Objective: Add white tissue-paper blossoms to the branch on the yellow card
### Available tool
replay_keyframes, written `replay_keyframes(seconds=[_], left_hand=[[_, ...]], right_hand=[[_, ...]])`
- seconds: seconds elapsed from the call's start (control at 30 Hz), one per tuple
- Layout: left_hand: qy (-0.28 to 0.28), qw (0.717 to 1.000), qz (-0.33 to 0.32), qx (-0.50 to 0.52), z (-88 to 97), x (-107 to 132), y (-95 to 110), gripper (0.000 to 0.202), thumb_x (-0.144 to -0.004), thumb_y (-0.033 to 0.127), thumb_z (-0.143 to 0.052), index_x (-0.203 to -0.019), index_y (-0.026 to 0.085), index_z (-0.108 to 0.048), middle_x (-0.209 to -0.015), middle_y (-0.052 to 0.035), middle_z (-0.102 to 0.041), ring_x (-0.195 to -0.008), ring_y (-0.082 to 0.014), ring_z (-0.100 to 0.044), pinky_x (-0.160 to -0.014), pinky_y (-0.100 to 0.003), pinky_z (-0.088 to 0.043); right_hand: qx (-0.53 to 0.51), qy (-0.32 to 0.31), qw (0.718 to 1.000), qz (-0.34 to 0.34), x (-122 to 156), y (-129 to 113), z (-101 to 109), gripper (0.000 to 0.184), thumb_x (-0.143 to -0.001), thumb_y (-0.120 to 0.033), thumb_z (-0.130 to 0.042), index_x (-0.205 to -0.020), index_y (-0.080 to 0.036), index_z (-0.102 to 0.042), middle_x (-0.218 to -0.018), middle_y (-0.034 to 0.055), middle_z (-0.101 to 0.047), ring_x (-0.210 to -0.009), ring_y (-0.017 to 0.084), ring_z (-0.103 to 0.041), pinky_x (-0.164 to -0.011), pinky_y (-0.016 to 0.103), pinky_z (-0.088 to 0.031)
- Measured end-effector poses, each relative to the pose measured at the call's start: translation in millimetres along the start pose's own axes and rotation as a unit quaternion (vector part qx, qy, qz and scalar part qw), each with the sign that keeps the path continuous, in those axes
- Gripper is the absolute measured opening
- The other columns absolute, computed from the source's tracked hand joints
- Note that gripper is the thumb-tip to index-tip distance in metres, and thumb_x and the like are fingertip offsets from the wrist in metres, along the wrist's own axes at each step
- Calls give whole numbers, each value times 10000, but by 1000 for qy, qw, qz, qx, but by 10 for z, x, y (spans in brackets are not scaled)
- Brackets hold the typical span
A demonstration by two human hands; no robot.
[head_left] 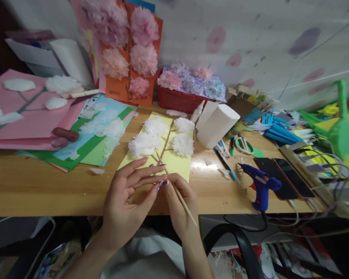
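Observation:
My right hand [180,201] grips a thin wooden stick [182,202], which slants across it with its pointed end over the yellow sheet. Fingers long and fairly straight, my left hand [130,190] meets the right fingertips at its thumb. Whatever lies between the touching fingertips is too small to make out. Beyond both hands lies a yellow paper sheet [180,168] with a drawn brown branch. Several fluffy white paper flowers [182,145] sit along that branch.
To the right are a blue glue gun [261,184], two phones [292,178], scissors [244,144] and pens [225,162]. A white paper roll [218,124] stands before a red basket [174,99] of paper flowers. Coloured sheets [35,131] are stacked at left.

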State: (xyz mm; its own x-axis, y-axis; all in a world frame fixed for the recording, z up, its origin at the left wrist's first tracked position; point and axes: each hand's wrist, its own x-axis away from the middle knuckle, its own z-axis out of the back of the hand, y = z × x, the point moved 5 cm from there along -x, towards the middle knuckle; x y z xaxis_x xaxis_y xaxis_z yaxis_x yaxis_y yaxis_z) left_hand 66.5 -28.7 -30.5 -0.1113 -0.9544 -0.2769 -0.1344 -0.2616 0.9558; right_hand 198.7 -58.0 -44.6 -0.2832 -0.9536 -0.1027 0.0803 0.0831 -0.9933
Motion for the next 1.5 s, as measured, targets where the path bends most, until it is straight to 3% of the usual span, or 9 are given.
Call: replay_keyframes(seconds=[0.27,0.4,0.63,0.77,0.97,1.13,1.23,1.37,1.5], left_hand=[[12,999,-7,36,2,103,23,416,-882,183,-648,-1259,281,-501,-1184,-75,-745,-1015,-245,-750,-917,-423,-616],[-2,999,-26,44,19,130,25,398,-908,171,-607,-1263,320,-507,-1196,-40,-748,-1094,-250,-724,-1000,-461,-575],[33,998,-9,53,52,97,16,407,-891,133,-632,-1244,294,-508,-1227,-52,-720,-967,-193,-753,-905,-364,-610],[58,998,-20,34,87,66,9,388,-855,144,-694,-1201,270,-573,-1236,-49,-696,-1025,-186,-720,-931,-336,-587],[40,995,82,42,68,58,-175,72,-799,261,-777,-862,230,-762,-1036,-42,-711,-1040,-180,-671,-926,-263,-555],[73,983,133,102,116,83,-285,87,-733,291,-833,-771,230,-785,-962,-33,-734,-941,-153,-692,-825,-211,-563],[104,975,167,100,229,19,-324,159,-665,309,-873,-751,210,-783,-864,-38,-767,-847,-163,-718,-776,-235,-584],[167,968,174,70,465,-213,-307,250,-537,284,-920,-702,189,-759,-688,-5,-758,-670,-135,-708,-724,-229,-587],[155,978,140,11,598,-496,-227,247,-536,249,-892,-736,188,-762,-698,10,-762,-679,-108,-693,-728,-187,-552]], right_hand=[[-135,-30,990,-30,37,67,-64,331,-978,-422,-529,-794,-225,-721,-767,15,-673,-787,181,-606,-774,294,-472],[-121,-34,992,-23,49,34,-60,251,-910,-417,-653,-757,-220,-681,-741,-2,-636,-736,163,-577,-736,283,-461],[-75,-35,996,27,39,-52,-51,228,-939,-356,-615,-758,-232,-675,-730,-12,-591,-717,157,-545,-701,287,-424],[-59,-37,996,59,39,-80,-45,189,-951,-296,-609,-793,-246,-701,-736,-19,-587,-730,153,-541,-701,287,-402],[-7,-65,992,111,42,-78,-77,173,-970,-213,-565,-973,-264,-730,-831,-9,-588,-789,140,-568,-715,272,-413],[28,-68,986,147,39,-79,-97,186,-963,-175,-557,-1013,-253,-718,-856,2,-603,-802,136,-584,-718,261,-433],[42,-61,987,141,34,-41,-71,166,-971,-206,-566,-1047,-261,-703,-864,-3,-621,-803,133,-599,-704,251,-441],[-8,-4,995,98,-1,104,26,284,-1060,-346,-405,-1109,-307,-683,-897,-10,-678,-845,139,-629,-768,263,-477],[-56,54,995,59,-58,271,79,337,-1056,-474,-375,-1197,-324,-641,-924,-11,-693,-830,151,-630,-779,283,-496]])
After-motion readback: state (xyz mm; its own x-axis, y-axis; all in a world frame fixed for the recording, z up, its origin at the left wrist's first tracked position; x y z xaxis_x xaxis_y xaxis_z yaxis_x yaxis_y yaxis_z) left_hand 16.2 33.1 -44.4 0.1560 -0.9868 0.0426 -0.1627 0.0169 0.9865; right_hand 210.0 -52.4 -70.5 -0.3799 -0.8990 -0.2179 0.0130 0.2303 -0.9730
